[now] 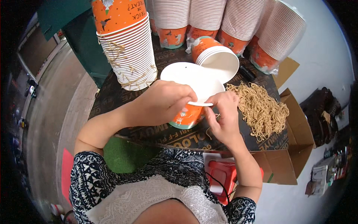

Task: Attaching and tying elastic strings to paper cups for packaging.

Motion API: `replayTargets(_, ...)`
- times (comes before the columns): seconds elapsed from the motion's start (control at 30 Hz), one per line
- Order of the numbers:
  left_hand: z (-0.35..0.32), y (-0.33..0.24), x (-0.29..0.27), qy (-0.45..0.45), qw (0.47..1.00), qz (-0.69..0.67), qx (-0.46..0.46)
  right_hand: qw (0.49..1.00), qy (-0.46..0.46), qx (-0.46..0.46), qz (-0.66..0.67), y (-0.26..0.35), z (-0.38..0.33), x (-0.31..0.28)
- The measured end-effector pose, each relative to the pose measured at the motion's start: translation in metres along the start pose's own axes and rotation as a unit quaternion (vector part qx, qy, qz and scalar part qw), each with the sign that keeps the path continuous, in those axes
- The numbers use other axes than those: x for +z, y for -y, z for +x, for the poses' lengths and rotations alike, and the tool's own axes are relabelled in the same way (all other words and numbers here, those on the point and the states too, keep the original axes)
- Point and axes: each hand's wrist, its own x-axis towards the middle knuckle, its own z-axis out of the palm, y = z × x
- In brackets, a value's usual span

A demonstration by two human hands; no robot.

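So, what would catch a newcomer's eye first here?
Probably the tall stack of orange-and-white paper buckets at the table's far left, with strands trailing over its white rims. Next, the tangled heap of tan string on the right side of the dark tabletop. Between them, front and centre, the left hand and right hand are at the rim of an open orange bucket.

At the fingers (182,104), the bucket (204,84) is showing white inside, figured orange outside, green at its base; right of them, the cord (263,110) is appearing tan; beneath them, the tabletop (158,135) is displaying gold lettering on black.
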Motion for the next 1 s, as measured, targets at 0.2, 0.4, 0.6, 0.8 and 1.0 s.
replayTargets(0.2, 0.011, 0.016, 0.004, 0.165, 0.980, -0.093, -0.053, 0.998, 0.023, -0.063, -0.007, 0.010, -0.005, 0.013)
replayTargets(0.4, 0.016, 0.025, 0.008, 0.313, 0.896, -0.232, -0.215, 0.998, 0.005, -0.062, 0.008, 0.009, -0.011, 0.016)
replayTargets(0.6, 0.021, 0.026, 0.012, 0.316, 0.886, -0.257, -0.220, 0.998, 0.012, -0.069, 0.005, 0.008, -0.011, 0.016)
replayTargets(0.8, 0.015, 0.027, 0.023, 0.086, 0.983, -0.079, -0.139, 0.997, 0.016, -0.070, 0.002, 0.008, -0.008, 0.016)
replayTargets(1.0, 0.039, 0.069, -0.016, -0.231, 0.961, 0.040, -0.145, 0.995, 0.056, -0.080, -0.002, 0.006, -0.007, 0.007)
